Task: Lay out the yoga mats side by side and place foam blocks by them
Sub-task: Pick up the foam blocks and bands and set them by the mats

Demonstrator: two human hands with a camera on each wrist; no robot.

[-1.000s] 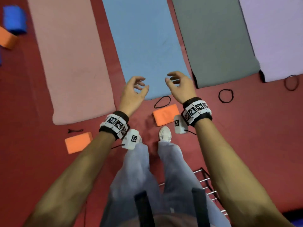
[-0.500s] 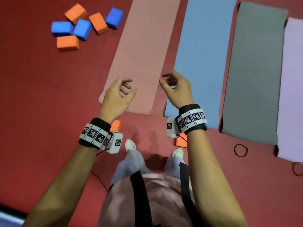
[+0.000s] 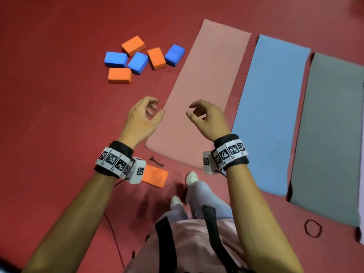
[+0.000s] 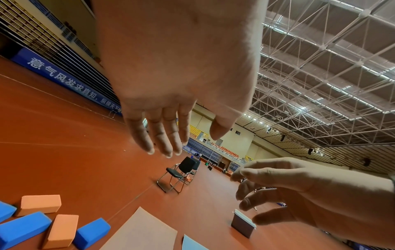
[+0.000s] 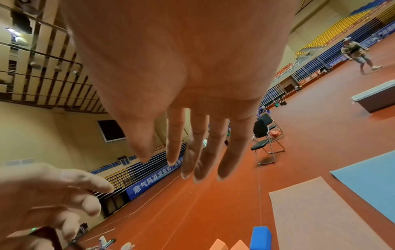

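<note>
Three yoga mats lie side by side on the red floor: a pink mat (image 3: 206,91), a blue mat (image 3: 271,115) and a grey mat (image 3: 331,138), with a lilac mat's edge (image 3: 362,229) at far right. A pile of several orange and blue foam blocks (image 3: 141,60) sits left of the pink mat; it also shows in the left wrist view as blocks (image 4: 42,226). One orange block (image 3: 155,175) lies at the pink mat's near end, below my left wrist. My left hand (image 3: 149,111) and right hand (image 3: 197,113) hover empty over the pink mat's near end, fingers loosely curled.
A black elastic band (image 3: 313,227) lies near the grey mat's end and a small black strap (image 3: 156,161) by the pink mat. Folding chairs (image 4: 181,172) and a low box (image 5: 376,98) stand farther off. Another person (image 5: 354,54) walks in the distance.
The view has swung left: the block pile has come into sight and the mats have shifted right. Both hands stayed empty and now hover over the pink mat instead of the blue one.
</note>
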